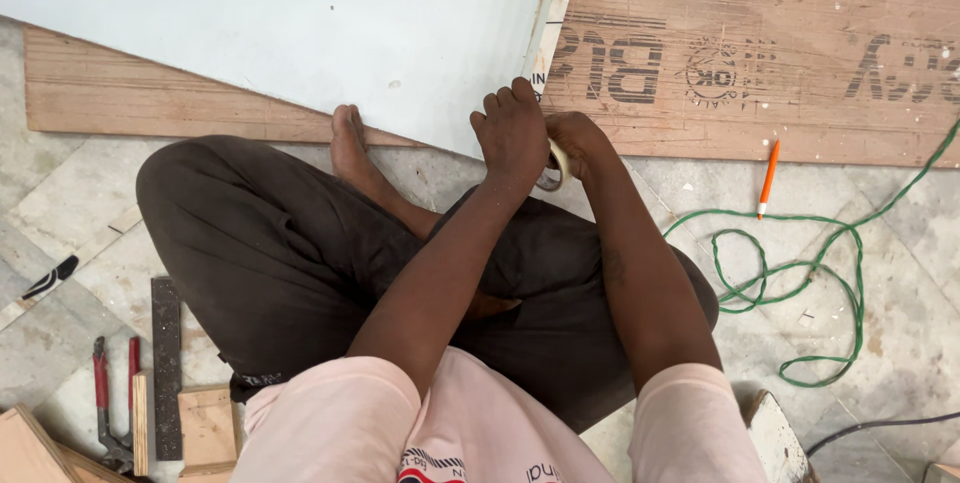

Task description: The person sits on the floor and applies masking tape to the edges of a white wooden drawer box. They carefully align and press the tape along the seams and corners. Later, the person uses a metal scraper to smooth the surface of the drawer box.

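I sit cross-legged on the floor. My left hand (512, 131) and my right hand (578, 139) meet at the corner of a white laminated board (300, 23) lying over a plywood sheet (760, 53). A roll of pale masking tape (553, 165) sits between the two hands; my right hand grips it and my left hand pinches at it by the board's edge. Most of the roll is hidden by my fingers.
An orange pen (767, 176) lies at the plywood edge, right. A green cable (800, 273) coils on the tiled floor beside my right knee. At lower left lie red-handled pliers (108, 403), a metal ruler (166, 363) and small wood blocks (205, 428).
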